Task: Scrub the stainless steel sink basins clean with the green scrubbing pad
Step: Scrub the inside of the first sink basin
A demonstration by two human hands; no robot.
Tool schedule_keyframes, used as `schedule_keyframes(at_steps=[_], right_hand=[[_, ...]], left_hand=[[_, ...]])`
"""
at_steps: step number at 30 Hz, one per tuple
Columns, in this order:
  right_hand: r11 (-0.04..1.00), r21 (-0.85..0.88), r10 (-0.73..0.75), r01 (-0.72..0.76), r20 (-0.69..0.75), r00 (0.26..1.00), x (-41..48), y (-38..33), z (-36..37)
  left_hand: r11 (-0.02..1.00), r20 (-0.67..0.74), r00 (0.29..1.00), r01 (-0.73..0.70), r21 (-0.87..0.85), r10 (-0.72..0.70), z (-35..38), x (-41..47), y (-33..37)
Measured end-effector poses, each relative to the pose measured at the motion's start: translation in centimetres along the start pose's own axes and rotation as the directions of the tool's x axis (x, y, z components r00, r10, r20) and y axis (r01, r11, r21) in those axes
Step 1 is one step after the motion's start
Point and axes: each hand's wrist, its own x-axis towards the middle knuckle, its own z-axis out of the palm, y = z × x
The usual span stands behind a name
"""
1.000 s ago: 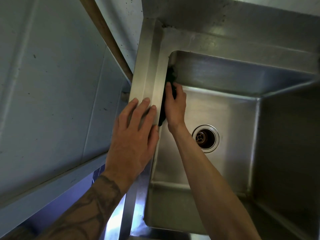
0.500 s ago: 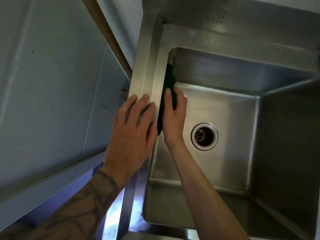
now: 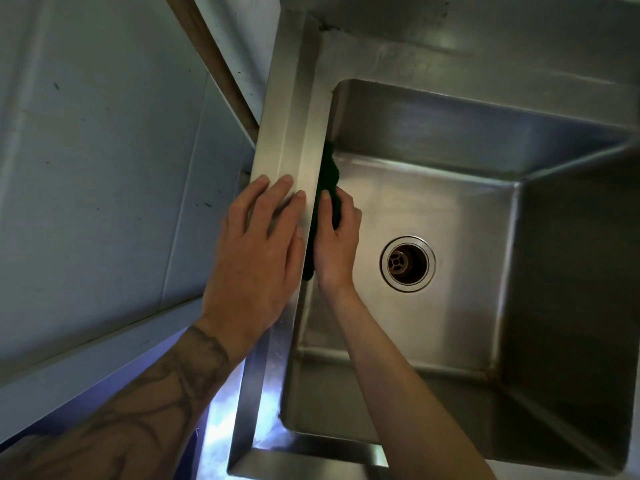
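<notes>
Steel, brushed and dull, surrounds us. Our left hand (image 3: 256, 251) lies flat, fingers straight, on the raised rim (image 3: 287, 126). Just past it our right hand (image 3: 337, 244) curls round the green scrubbing pad (image 3: 329, 174), pressing it against the left wall of the basin (image 3: 450, 209). Beyond sits the round drain (image 3: 408, 264).

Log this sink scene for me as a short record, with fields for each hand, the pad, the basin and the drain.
left hand: flat on the sink rim, fingers straight
right hand: inside the basin, grips the green scrubbing pad
pad position: held against the basin's left wall, just below the rim
basin: stainless steel, one basin in view
drain: round, in the basin floor, uncovered, to the right of the right hand
</notes>
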Motion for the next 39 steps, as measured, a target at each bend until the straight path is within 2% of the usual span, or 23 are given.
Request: schedule_keyframes(at_steps=[3,4,5,8,10,12,15,16,17,21,23,25,28,29,33,35,37,39], right_hand=[[0.971,-0.057,0.236,-0.233,0.047,0.971,1.9,1.1,0.4],[0.963,-0.077,0.263,-0.259,0.053,0.963,1.9,1.2,0.4],[0.968,-0.090,0.240,-0.235,0.049,0.970,1.4,1.2,0.3],[1.000,0.000,0.018,-0.018,-0.001,1.000,-2.1,0.8,-0.6],[0.998,0.025,-0.054,0.053,0.011,0.998,-3.1,1.2,-1.0],[1.000,-0.024,0.008,-0.007,0.044,0.999,-2.2,2.2,-0.7],[0.952,-0.125,0.288,-0.278,0.070,0.955,0.0,2.9,-0.2],[0.943,-0.138,0.315,-0.303,0.074,0.946,0.1,3.0,-0.2],[0.951,-0.133,0.292,-0.280,0.079,0.953,-0.3,2.9,-0.3],[1.000,0.019,0.009,-0.010,0.037,0.999,-4.8,1.9,-1.4],[1.000,0.015,-0.027,0.027,0.049,0.998,-5.4,2.5,-1.6],[0.998,-0.037,0.061,-0.058,0.087,0.994,-4.3,3.7,-1.4],[0.944,-0.117,0.322,-0.308,0.130,0.938,-2.6,4.6,-0.9],[0.937,-0.130,0.340,-0.324,0.132,0.931,-2.9,4.6,-1.0],[0.996,-0.008,0.091,-0.090,0.146,0.985,-6.8,3.4,-2.4],[0.999,-0.020,0.034,-0.031,0.185,0.982,-7.5,3.5,-3.0],[0.995,-0.081,0.080,-0.063,0.223,0.971,-6.3,4.0,-2.8],[0.966,-0.154,0.241,-0.209,0.228,0.943,-4.9,3.8,-2.2]], left_hand=[[1.000,-0.004,1.000,0.021,-0.009,-0.021,-0.1,0.2,0.1],[1.000,-0.006,1.000,0.021,-0.012,-0.021,-0.1,0.2,0.1],[1.000,-0.007,1.000,0.018,-0.015,-0.018,-0.2,0.2,0.1],[1.000,0.002,1.000,0.009,-0.009,-0.009,-0.4,0.1,0.2],[1.000,0.011,1.000,0.018,-0.008,-0.018,-0.5,0.1,0.2],[1.000,0.010,1.000,0.019,-0.012,-0.019,-0.6,0.2,0.3],[1.000,0.008,1.000,0.024,-0.020,-0.024,-0.8,0.2,0.4],[0.999,0.008,1.000,0.026,-0.022,-0.026,-0.8,0.2,0.5],[0.999,0.009,1.000,0.028,-0.023,-0.028,-0.8,0.2,0.5],[1.000,0.023,0.999,0.025,-0.019,-0.024,-0.9,0.3,0.5],[0.999,0.034,0.999,0.032,-0.024,-0.031,-0.9,0.2,0.4],[0.999,0.035,0.999,0.037,-0.023,-0.036,-0.9,0.3,0.4],[0.999,0.024,0.999,0.034,-0.021,-0.034,-0.7,0.3,0.5],[0.999,0.020,0.999,0.032,-0.022,-0.032,-0.7,0.2,0.5],[1.000,0.019,1.000,0.022,-0.005,-0.022,-0.5,0.2,0.3],[1.000,0.021,1.000,0.023,-0.007,-0.023,-0.5,0.2,0.2],[1.000,0.028,0.999,0.027,-0.013,-0.026,-0.5,0.2,0.2],[0.999,0.035,0.999,0.036,-0.019,-0.036,-0.7,0.2,0.3]])
